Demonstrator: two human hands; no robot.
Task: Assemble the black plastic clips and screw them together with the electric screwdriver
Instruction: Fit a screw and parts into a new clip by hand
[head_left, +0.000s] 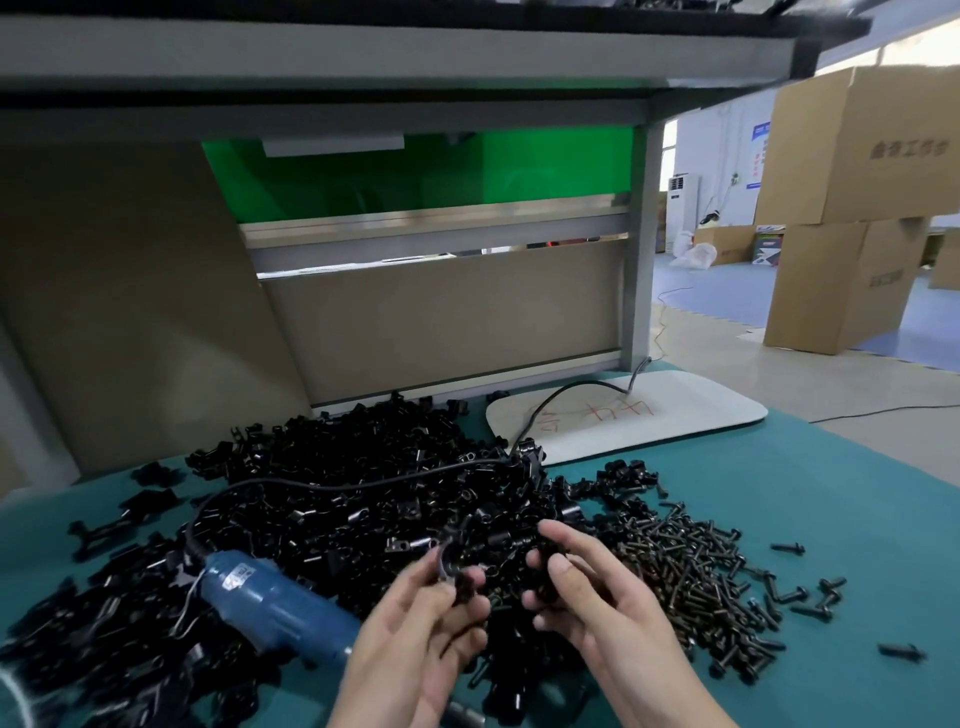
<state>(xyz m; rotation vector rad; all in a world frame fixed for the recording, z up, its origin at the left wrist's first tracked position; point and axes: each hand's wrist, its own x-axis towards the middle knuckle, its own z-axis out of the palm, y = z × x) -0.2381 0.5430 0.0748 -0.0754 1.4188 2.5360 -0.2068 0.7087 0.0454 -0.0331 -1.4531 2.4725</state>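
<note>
A big heap of black plastic clips (332, 499) covers the teal table top. My left hand (415, 629) pinches one black clip (451, 564) between thumb and fingers, just above the heap. My right hand (587, 597) grips another black clip (543, 577) a short way to the right; the two pieces are apart. The blue electric screwdriver (270, 603) lies on the heap left of my left hand, its tip hidden behind that hand. A pile of dark screws (691, 577) lies right of my right hand.
The screwdriver's black cord (363, 483) loops over the heap toward a white board (623, 415) with red writing at the back. A grey bench frame (639, 249) and cardboard panels stand behind. Loose screws (787, 546) are scattered at the right. Stacked cartons (841, 208) stand on the floor.
</note>
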